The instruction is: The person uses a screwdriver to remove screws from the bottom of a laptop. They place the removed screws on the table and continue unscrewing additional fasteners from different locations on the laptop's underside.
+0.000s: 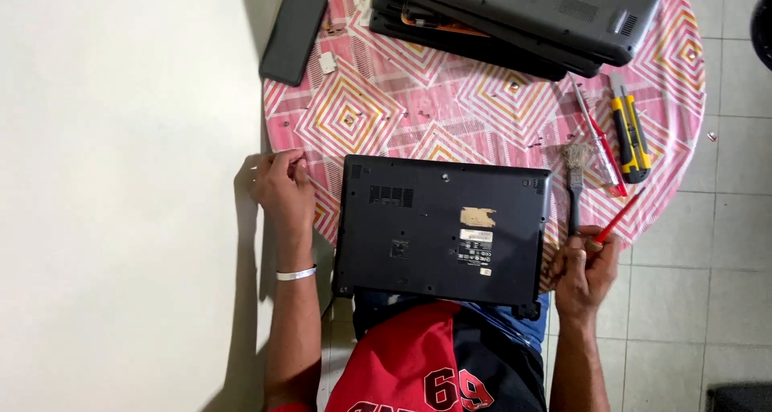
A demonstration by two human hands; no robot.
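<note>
Black laptop [442, 229] lay underside up at the worktop's [386, 106] near edge, between the hands; right hand [587, 271], nearer, gripped a red screwdriver [618, 219]; left hand's [283, 185] fingers curled, holding nothing visible.

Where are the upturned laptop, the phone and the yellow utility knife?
upturned laptop [442, 227], head view, middle of its black base.
phone [293, 34], head view, middle of its dark screen.
yellow utility knife [630, 135], head view, yellow handle.
</note>
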